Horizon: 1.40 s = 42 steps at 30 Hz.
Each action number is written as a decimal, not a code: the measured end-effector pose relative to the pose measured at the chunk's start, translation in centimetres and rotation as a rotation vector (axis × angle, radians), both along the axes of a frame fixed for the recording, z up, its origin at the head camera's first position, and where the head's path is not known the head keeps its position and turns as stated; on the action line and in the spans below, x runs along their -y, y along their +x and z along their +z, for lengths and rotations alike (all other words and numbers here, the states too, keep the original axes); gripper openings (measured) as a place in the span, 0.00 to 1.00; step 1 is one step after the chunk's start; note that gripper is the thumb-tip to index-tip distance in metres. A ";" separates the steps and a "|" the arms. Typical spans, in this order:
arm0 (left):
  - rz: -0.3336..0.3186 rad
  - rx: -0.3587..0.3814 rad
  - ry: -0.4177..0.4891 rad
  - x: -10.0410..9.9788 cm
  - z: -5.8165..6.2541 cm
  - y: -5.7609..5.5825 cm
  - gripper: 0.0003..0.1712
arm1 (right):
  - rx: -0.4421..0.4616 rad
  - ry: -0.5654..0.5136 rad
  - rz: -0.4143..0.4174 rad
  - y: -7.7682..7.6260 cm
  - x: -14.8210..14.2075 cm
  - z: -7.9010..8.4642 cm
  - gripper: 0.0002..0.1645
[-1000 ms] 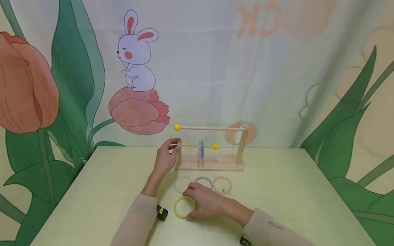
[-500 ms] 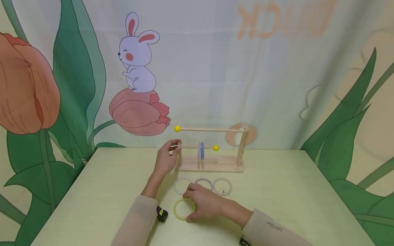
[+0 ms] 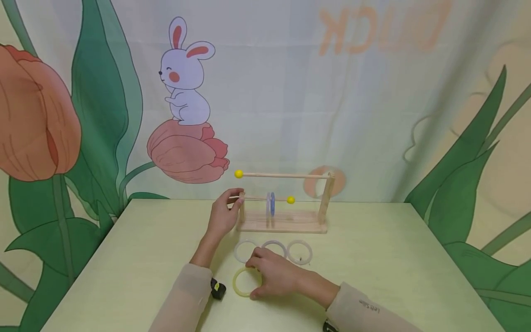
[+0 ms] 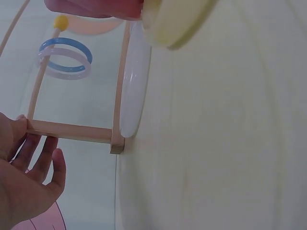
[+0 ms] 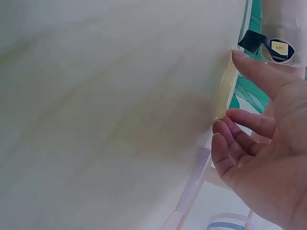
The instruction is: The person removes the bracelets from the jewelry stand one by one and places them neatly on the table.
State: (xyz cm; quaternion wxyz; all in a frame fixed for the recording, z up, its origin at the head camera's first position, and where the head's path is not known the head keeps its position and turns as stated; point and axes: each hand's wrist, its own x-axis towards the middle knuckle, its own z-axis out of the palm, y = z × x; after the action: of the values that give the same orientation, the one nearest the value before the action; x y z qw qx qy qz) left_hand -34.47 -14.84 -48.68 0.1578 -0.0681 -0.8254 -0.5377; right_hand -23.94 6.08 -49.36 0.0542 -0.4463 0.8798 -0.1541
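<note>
In the head view my left hand (image 3: 223,216) holds the top of the short post at the left end of a wooden ring stand (image 3: 286,227). The left wrist view shows its thumb and fingers on either side of that post (image 4: 72,131). A blue ring (image 3: 272,204) and a pale lilac ring (image 3: 268,205) hang on the stand's lower rod. My right hand (image 3: 280,275) pinches a yellow ring (image 3: 234,282) lying flat on the table, thumb at the near edge, fingertips at the far edge. The yellow ring (image 5: 225,88) appears edge-on in the right wrist view.
Several pale rings lie in a row between the yellow ring and the stand, the right one (image 3: 310,252) farthest from my hands. The stand's upper rod (image 3: 286,175) ends in a yellow ball (image 3: 238,174); another ball (image 3: 291,200) tips the lower rod. A printed curtain (image 3: 265,101) hangs behind the table.
</note>
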 end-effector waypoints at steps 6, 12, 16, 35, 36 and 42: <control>0.010 0.001 -0.006 0.2 0.2 0.0 0.17 | 0.021 -0.009 0.008 -0.1 0.0 0.3 0.41; 0.022 0.004 -0.016 0.5 0.2 0.1 0.17 | 0.054 -0.015 0.017 -0.3 0.0 1.0 0.36; 0.024 -0.007 -0.011 0.7 0.3 0.0 0.17 | 0.045 -0.031 0.013 -0.8 -0.1 1.9 0.31; 0.004 -0.020 0.005 0.1 0.1 0.0 0.17 | -0.102 -0.481 -0.192 -7.3 -2.9 6.4 0.18; 0.002 -0.023 0.006 0.0 0.0 0.0 0.17 | -0.118 -0.491 -0.209 -7.6 -3.0 6.6 0.18; -0.001 -0.031 0.022 -0.3 0.1 0.1 0.16 | -0.179 -0.520 -0.285 -9.4 -3.8 6.9 0.22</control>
State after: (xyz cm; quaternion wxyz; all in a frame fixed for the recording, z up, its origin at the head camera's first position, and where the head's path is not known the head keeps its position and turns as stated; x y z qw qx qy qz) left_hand -34.37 -14.59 -48.56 0.1709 -0.0750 -0.8170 -0.5456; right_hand -33.31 9.87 -42.50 -0.1618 -0.3293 0.8659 -0.3401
